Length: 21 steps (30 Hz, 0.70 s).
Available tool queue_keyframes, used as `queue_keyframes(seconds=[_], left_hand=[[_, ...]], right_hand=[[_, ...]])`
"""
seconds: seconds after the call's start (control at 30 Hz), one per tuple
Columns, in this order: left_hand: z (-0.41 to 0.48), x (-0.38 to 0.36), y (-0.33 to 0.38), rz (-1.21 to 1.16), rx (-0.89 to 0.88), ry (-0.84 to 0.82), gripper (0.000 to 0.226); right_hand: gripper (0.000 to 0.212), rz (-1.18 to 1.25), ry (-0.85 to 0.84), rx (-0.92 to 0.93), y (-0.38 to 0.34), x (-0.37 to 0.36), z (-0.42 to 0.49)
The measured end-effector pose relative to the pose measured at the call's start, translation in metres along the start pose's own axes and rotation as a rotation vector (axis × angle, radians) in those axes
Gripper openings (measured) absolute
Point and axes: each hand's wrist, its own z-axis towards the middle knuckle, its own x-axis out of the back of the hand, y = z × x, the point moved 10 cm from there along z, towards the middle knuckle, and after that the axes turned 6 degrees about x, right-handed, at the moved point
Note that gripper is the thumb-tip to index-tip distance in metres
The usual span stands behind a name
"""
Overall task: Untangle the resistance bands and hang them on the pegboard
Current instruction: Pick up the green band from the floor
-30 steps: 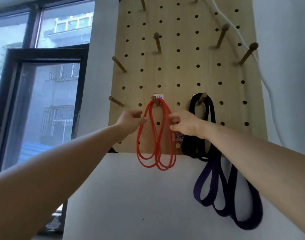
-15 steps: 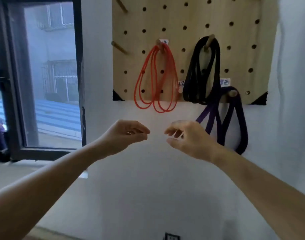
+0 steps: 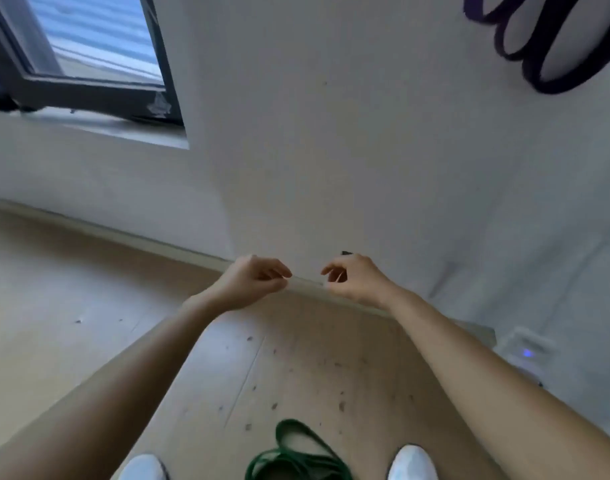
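Observation:
A green resistance band (image 3: 296, 457) lies in a tangled heap on the wooden floor between my two white shoes, at the bottom edge of the view. The lower loops of a purple band (image 3: 539, 60) hang against the white wall at the top right; the pegboard itself is out of view. My left hand (image 3: 253, 282) and my right hand (image 3: 355, 278) hover side by side in front of the skirting board, well above the green band. Both have loosely curled fingers and hold nothing.
A dark-framed window (image 3: 89, 64) with a sill sits at the upper left. A white device with a blue light (image 3: 525, 351) stands on the floor by the wall at the right. Small bits of debris dot the floor (image 3: 296, 375).
The view has tilted down from the pegboard to the floor. My hands left the red band on its peg and dropped low, empty. The green band has come into view.

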Motion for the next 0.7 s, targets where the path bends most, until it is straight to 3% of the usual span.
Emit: queue_keyframes(seconds=[0.23, 0.33, 0.53, 0.7], left_hand=[[-0.057, -0.161, -0.145, -0.060, 0.330, -0.242, 0.027], [-0.091, -0.225, -0.180, -0.054, 0.389, -0.346, 0.027], [-0.137, -0.297, -0.226, 0.053, 0.496, -0.357, 0.050], [-0.163, -0.319, -0.256, 0.081, 0.558, -0.351, 0.039]], right_hand=[[0.036, -0.003, -0.386, -0.189, 0.097, -0.183, -0.042], [0.043, 0.031, -0.495, -0.254, 0.128, -0.246, -0.075], [0.055, 0.023, -0.505, -0.460, 0.197, -0.305, -0.134], [0.054, 0.046, -0.500, -0.599, 0.231, -0.338, -0.177]])
